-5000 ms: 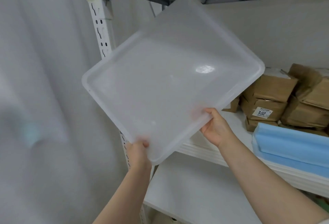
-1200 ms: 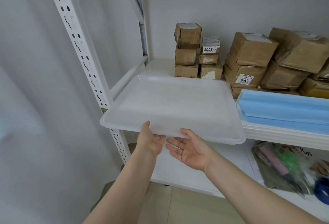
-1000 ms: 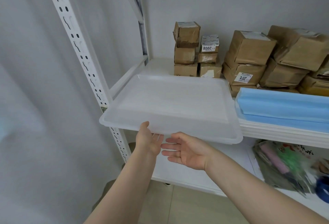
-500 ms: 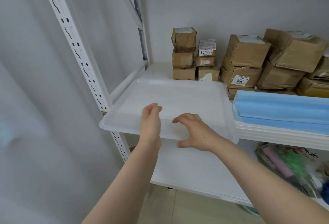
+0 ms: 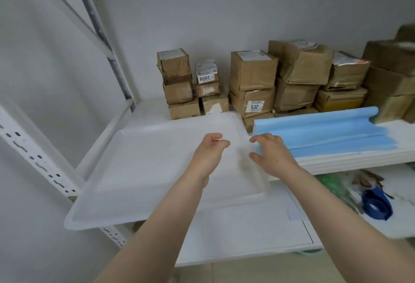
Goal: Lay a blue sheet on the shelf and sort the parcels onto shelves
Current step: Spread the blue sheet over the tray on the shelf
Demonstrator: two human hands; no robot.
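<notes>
Both hands hovered over the shelf's left half, close together but not touching, and neither held anything. The left hand (image 5: 210,155) hung above a shallow translucent plastic tray (image 5: 139,170) with its fingers loosely curled. The right hand (image 5: 272,155) had its fingers spread and bent at the tray's right edge, beside the left end of the blue sheet (image 5: 325,134); whether a fingertip touched the sheet could not be told.

The tray lay flat on the shelf (image 5: 393,145) with nothing in it. Its near left corner stuck out past the shelf's front edge and beyond the perforated front upright (image 5: 36,156). Its far edge reached almost to the smaller parcels at the back, and its right edge sat just beside the blue sheet. A strip of bare shelf showed between the tray's far left side and the rear upright (image 5: 105,49).

The blue sheet lay bunched in long folds along the front of the shelf, to the right of the tray, not yet spread. Behind it and the tray, brown parcels (image 5: 252,73) stood stacked two and three high against the wall (image 5: 224,13), filling the back of the shelf from near the middle to the right edge of view. One small parcel (image 5: 205,73) bore a label reading 2008.

Below, the lower shelf (image 5: 235,233) was bare on its left part, with a green bag (image 5: 336,186) and a blue tape roll (image 5: 377,206) lying on its right part.
</notes>
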